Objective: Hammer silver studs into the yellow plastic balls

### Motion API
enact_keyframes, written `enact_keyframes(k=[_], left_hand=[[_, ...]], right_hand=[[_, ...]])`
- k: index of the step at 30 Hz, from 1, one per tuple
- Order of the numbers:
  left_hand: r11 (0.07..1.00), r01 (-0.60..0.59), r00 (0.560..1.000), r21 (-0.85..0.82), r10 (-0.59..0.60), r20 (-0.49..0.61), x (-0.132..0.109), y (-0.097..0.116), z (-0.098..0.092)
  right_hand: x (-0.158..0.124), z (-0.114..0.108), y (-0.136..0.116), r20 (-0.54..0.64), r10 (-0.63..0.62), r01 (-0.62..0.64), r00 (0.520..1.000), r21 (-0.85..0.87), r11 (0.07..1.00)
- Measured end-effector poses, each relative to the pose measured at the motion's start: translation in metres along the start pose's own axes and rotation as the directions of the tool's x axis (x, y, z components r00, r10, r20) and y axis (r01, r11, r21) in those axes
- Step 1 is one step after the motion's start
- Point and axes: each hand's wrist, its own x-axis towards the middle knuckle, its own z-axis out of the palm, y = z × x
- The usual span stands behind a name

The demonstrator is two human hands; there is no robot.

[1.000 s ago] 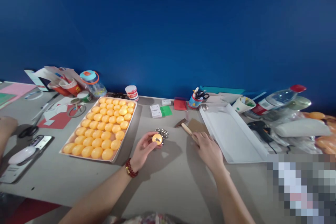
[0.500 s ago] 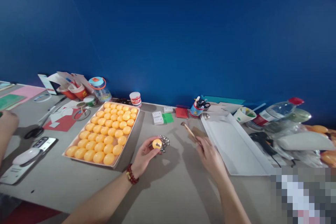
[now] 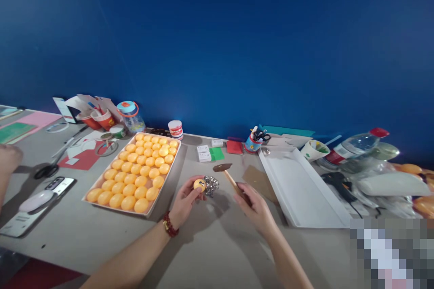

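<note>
My left hand [image 3: 185,196], with a dark red bead bracelet at the wrist, pinches an orange ping-pong ball [image 3: 197,185]. Small dark and pale eye-like spots show on the ball. Beside my left fingertips is a cluster of small shiny silver balls [image 3: 212,185]; whether the hand touches it I cannot tell. My right hand [image 3: 254,205] is closed around the wooden handle of a small hammer [image 3: 232,180], its dark head raised above the table, right of the ball and the silver cluster. To the left, rows of orange balls fill a shallow box [image 3: 150,210].
A long white tray [image 3: 305,194] lies at the right, near a glue gun [image 3: 341,185] and a plastic bottle [image 3: 359,142]. Small white boxes [image 3: 204,153] and a pen cup [image 3: 252,143] stand behind. Another person's hand [image 3: 9,158] is at far left, near scissors [image 3: 46,170] and a phone [image 3: 57,184].
My right hand has moved left with the hammer, bringing its head up and nearer the ball. In my left hand the ball has turned, with the eye-like spots now plainer.
</note>
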Motion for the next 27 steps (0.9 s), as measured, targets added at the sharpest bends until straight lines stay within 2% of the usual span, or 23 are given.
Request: enact_keyframes(k=[5, 11, 17, 27], left_hand=[[1.0, -0.02, 1.0, -0.006, 0.02, -0.005, 0.0, -0.001, 0.0], [0.997, -0.059, 0.998, -0.049, 0.058, -0.028, 0.003, -0.004, -0.003], [0.999, -0.048, 0.999, -0.024, 0.048, -0.015, 0.004, -0.005, -0.005], [0.998, -0.068, 0.998, 0.007, 0.068, -0.014, 0.005, -0.005, -0.009]], right_hand=[[-0.003, 0.002, -0.011, 0.099, -0.059, 0.06, 0.993, -0.008, 0.998], [-0.007, 0.002, -0.013, 0.094, -0.061, 0.057, 0.994, 0.047, 0.997], [-0.006, 0.007, -0.011, 0.127, -0.124, 0.13, 0.984, -0.037, 0.991], [-0.007, 0.01, -0.011, 0.124, -0.149, 0.158, 0.981, -0.069, 0.985]])
